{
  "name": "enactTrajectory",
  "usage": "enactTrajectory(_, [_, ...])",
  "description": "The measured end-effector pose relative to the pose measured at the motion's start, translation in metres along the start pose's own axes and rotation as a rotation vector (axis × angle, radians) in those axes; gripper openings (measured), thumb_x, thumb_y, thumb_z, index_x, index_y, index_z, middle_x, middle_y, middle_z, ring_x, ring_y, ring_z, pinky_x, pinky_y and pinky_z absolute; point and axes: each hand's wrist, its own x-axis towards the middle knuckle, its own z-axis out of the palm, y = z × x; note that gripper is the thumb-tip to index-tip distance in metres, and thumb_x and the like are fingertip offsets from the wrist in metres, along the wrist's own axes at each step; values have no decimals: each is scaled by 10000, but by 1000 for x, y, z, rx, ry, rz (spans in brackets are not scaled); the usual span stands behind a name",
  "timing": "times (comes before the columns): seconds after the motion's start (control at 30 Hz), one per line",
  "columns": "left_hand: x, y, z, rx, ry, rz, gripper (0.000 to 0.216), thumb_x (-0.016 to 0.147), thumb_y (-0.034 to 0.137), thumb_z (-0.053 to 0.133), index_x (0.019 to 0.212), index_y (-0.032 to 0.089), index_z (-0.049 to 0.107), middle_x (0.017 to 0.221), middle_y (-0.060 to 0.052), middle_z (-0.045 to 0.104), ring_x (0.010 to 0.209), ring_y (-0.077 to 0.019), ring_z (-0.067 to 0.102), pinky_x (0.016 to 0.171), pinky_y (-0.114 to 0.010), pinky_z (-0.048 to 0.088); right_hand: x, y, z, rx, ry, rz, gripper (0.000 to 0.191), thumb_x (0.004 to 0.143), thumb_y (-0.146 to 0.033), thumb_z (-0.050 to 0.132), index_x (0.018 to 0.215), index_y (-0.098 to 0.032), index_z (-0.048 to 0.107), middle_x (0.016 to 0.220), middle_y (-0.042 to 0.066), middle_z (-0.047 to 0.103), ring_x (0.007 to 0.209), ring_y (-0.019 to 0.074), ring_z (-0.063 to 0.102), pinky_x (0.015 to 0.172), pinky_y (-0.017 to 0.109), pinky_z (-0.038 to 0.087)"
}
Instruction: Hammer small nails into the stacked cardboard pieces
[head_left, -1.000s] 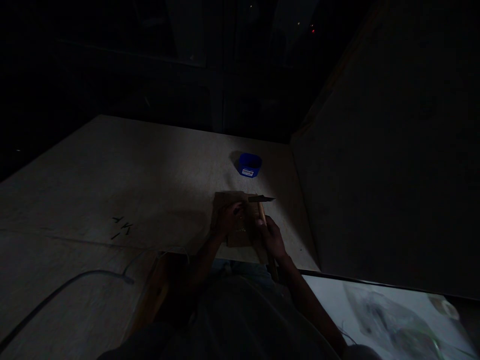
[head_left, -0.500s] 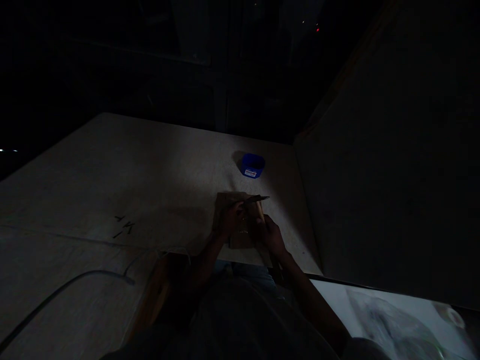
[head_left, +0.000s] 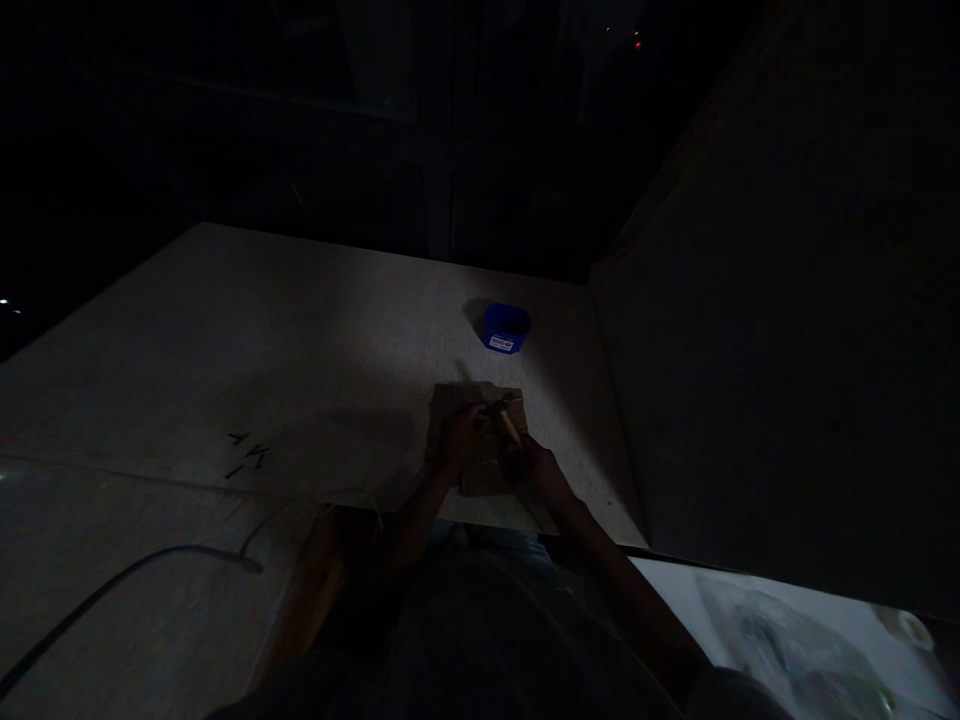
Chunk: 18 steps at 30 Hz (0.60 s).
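**While darkness fills the room, a hammer point(head_left: 511, 429) stands over a brown board point(head_left: 486, 484)**

Although the light is poor, the hammer shows a pale, wood-coloured handle and a dark, narrow head, slanting above the board just below the centre of the frame. The board is flat and roughly square, with a row of tiny bright specks; whether it is wood or cardboard is hard to tell. Above it stands a blue container point(head_left: 490, 326), smooth-walled and rounded, with a white label.

The pale, matt worktop point(head_left: 337, 320) spreads across the middle and left, bearing slim dark pieces point(head_left: 256, 452) at left and a grey cable point(head_left: 135, 563) at lower left. A dark panel point(head_left: 772, 350) fills the right side; clear plastic point(head_left: 802, 640) lies on a white surface point(head_left: 664, 585) at lower right. The top of the frame is nearly black.

The right hand point(head_left: 536, 468) is wrapped round the handle. The left hand point(head_left: 459, 437) lies over the board, fingers just beside the hammer's head; I cannot tell whether they pinch anything.
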Motion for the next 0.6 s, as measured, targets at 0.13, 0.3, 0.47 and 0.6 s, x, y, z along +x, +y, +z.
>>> enactTrajectory(0.13, [-1,3,-3,-8,3,17,320,871,188,624,1187,200,672,1106,-74,747,993,-214,712,923,-378,562,-1,-2,-1,9,-5,-3,441,912,-549,496,1059,-181,691,803,78,735,707,243,654,583,294,461])
enactTrajectory(0.3, [-3,5,-3,-57,19,27,320,877,169,602,1186,207,677,1117,-73,747,998,-204,710,923,-371,564,-12,1,4,156,60,-29,497,941,-575,459,1149,-166,649,943,84,732,822,243,640,664,310,500])
enactTrajectory(0.47, [-1,-2,-2,-102,3,37,314,877,180,594,1180,200,675,1102,-67,750,984,-200,710,927,-383,561,-19,3,10,212,117,-29,469,942,-577,470,1103,-171,641,918,60,695,812,222,612,679,294,489])
enactTrajectory(0.6, [0,-7,-1,-140,21,36,327,872,167,596,1192,196,661,1148,-74,737,1031,-203,698,947,-379,554,-20,-4,13,245,147,-60,398,942,-555,494,1017,-192,638,853,34,656,774,202,577,655,278,467])
